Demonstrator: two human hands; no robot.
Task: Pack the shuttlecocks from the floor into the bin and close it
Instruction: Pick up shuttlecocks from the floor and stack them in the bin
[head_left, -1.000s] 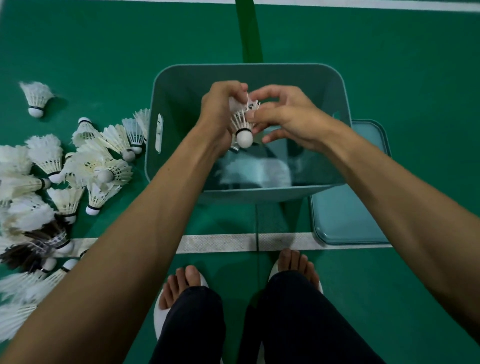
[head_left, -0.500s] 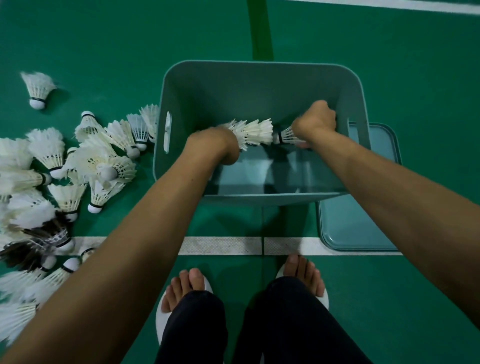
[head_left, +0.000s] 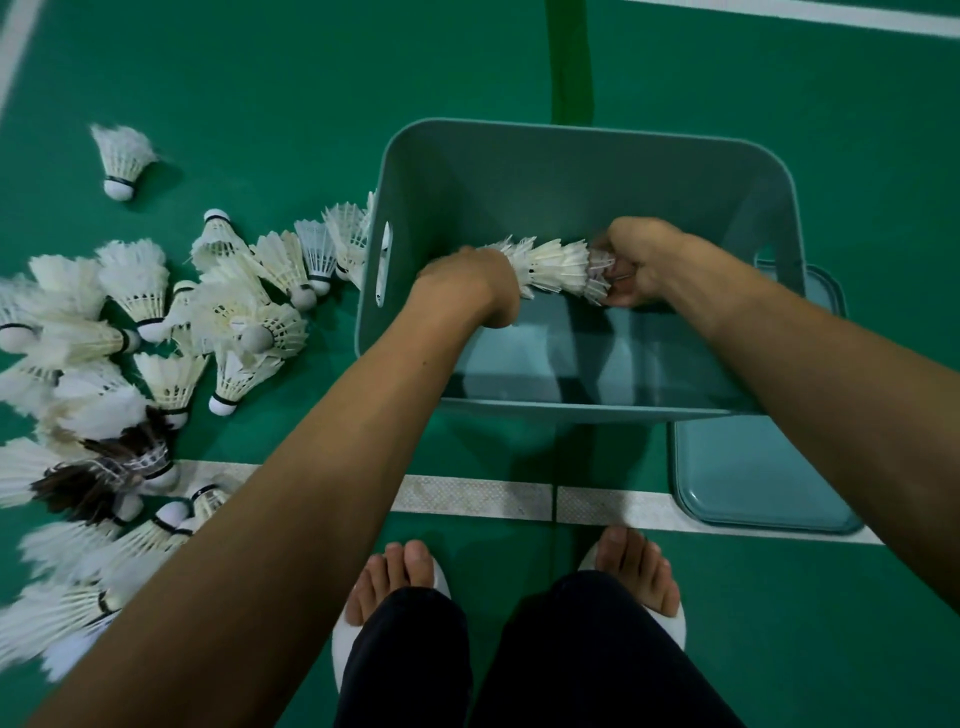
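Nearest: two bare feet in white slippers (head_left: 670, 621), dark trousers above, standing just behind a white court line (head_left: 467, 496) on the green floor (head_left: 857, 130). Beyond the line, the teal bin (head_left: 571, 410) sits open on the floor, w/ its lid (head_left: 748, 483) lying flat beside it on the right, partly tucked under its edge. Both forearms reach in over the near wall. Inside, above the bottom, a nested row of shuttlecocks (head_left: 553, 262) lies sideways btwn the hands: left hand (head_left: 467, 283) is fisted round one end, right hand (head_left: 636, 260) has fingers curled round the other. Left of the bin, a loose pile of shuttlecocks (head_left: 156, 332) covers the floor, nearest ones touching the bin wall; some have dark feathers. Farther back-left, a lone shuttlecock (head_left: 122, 158) lies apart.
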